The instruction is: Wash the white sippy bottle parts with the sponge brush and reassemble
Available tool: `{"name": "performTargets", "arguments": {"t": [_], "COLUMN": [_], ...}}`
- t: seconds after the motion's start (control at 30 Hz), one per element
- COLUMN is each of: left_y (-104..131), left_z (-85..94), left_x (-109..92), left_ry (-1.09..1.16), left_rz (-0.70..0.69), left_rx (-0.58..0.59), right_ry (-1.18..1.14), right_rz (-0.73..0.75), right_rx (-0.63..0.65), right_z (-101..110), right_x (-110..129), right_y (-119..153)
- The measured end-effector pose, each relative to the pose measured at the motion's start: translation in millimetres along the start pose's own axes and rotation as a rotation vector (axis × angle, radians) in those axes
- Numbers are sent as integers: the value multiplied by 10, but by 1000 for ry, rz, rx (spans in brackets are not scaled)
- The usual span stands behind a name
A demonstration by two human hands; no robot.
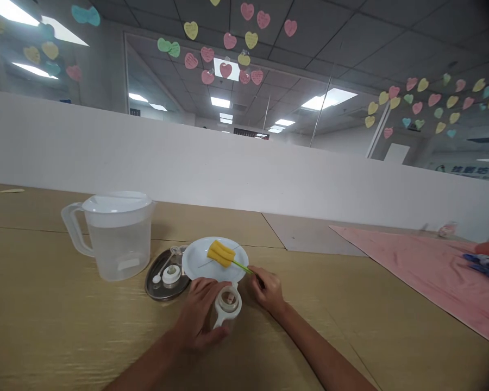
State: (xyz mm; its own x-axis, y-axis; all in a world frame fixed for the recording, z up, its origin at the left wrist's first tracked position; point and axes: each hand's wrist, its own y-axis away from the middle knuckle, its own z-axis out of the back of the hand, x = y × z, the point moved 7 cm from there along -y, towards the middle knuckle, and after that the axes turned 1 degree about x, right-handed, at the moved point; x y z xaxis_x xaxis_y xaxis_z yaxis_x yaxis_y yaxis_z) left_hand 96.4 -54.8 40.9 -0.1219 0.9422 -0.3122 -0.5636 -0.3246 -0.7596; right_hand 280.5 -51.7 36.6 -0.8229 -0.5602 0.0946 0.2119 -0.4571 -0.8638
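Observation:
My left hand (198, 312) is wrapped round a clear baby bottle (229, 298) with a white handle ring about its open neck. Between the fingers of my right hand (269, 292) is the thin green handle of a sponge brush (221, 253). Its yellow sponge head rests on or just over a white plate (193, 259), beyond the bottle. Left of the plate, a dark metal tray (157, 292) carries a white bottle collar (171, 275) and a thin tube with a white end piece (157, 278). My left palm hides part of the bottle's body.
A translucent lidded pitcher (120, 244) stands at the left, its handle turned left. A pink cloth (424, 271) covers the right part of the brown table (309, 336). Blue and red items (487, 259) lie at the far right. A low white partition (207, 168) runs behind.

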Motion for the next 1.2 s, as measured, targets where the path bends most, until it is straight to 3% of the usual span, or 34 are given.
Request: {"name": "performTargets", "arguments": {"t": [0.27,0.43,0.53,0.8,0.9,1.0,1.1,1.2], "left_y": [71,66,59,133,126,115,107,105], "left_z": [-119,-92,-82,19,203,439,607,693], "left_x": [-58,-309,-358,-212,-134,-5,122,210], "left_ry": [-63,-72,-88,-98,-152,-312,-461,-512], "left_rz": [21,-152,-202,-133,-123,-18,102,171], "left_rx": [66,77,67,-145,-342,-541,-637,-670], "right_ry": [-2,12,25,-15,-32,-53,-72,-74], "right_rz": [17,29,17,-31,-64,-96,-76,75], "right_rx": [-3,-20,-20,19,7,-52,-153,-150], "right_z": [-6,19,15,-30,-17,38,131,154], "right_x": [1,30,23,-50,-76,-67,11,172], "right_y": [-2,-25,-27,14,17,2,-15,-30]}}
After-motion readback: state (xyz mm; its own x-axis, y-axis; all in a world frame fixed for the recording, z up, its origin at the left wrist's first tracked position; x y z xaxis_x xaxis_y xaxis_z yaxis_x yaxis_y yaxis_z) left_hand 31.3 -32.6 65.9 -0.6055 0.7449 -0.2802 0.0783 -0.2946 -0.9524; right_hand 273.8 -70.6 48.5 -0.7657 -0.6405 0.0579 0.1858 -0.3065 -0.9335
